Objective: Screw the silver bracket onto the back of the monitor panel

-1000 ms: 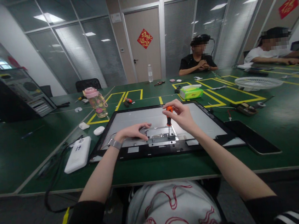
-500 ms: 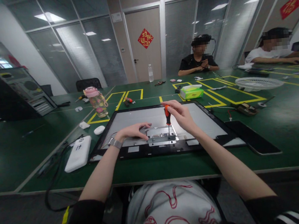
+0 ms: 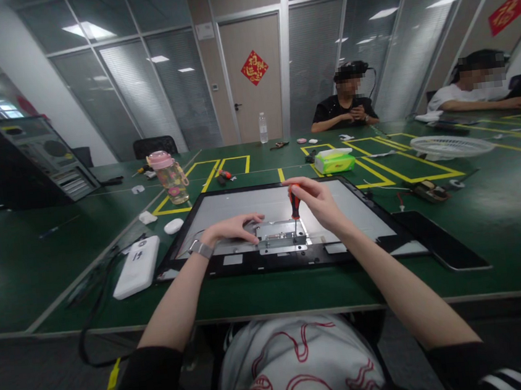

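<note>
The screwdriver [image 3: 295,206] is gripped at the top of its handle by the right hand [image 3: 316,201], with thumb and fingers closed around it. It is held nearly upright, its long axis running from the fingers down to the right end of the plate [image 3: 279,250], where the tip appears to be seated; actual contact cannot be made out. The tip is thus placed below and slightly to the left of the right hand, which is the nearer to it.

By the left hand [image 3: 232,229] nothing is gripped: thumb and fingers are spread at the plate's left edge, though whether any pressure is applied cannot be told. The plate is carried on the panel [image 3: 224,205], which is laid flat on the bench [image 3: 299,293].
</note>
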`<action>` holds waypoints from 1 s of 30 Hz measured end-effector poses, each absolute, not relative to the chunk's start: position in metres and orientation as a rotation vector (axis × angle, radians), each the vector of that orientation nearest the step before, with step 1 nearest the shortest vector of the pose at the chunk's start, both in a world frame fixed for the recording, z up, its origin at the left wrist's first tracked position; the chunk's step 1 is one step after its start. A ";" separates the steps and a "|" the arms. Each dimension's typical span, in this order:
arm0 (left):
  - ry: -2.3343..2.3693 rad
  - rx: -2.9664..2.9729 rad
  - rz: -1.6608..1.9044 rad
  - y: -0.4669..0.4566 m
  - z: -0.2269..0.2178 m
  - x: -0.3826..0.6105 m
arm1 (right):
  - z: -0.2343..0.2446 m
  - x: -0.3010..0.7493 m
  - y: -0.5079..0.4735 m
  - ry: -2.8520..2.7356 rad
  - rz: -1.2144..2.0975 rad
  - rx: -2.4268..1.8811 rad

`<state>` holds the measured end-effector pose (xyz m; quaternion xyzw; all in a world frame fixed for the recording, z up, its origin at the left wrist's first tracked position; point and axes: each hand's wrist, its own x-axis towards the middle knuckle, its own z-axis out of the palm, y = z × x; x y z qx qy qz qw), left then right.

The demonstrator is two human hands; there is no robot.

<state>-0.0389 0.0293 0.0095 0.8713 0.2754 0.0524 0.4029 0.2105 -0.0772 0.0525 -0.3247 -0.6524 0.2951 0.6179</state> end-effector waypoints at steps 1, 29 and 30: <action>0.701 2.202 0.129 0.029 0.010 -0.039 | 0.052 0.211 -0.076 -1.492 0.737 -0.721; 0.698 2.223 0.130 0.028 0.011 -0.039 | 0.055 0.207 -0.078 -1.371 1.024 -0.628; 0.698 2.224 0.133 0.028 0.011 -0.039 | 0.055 0.207 -0.077 -1.373 1.021 -0.629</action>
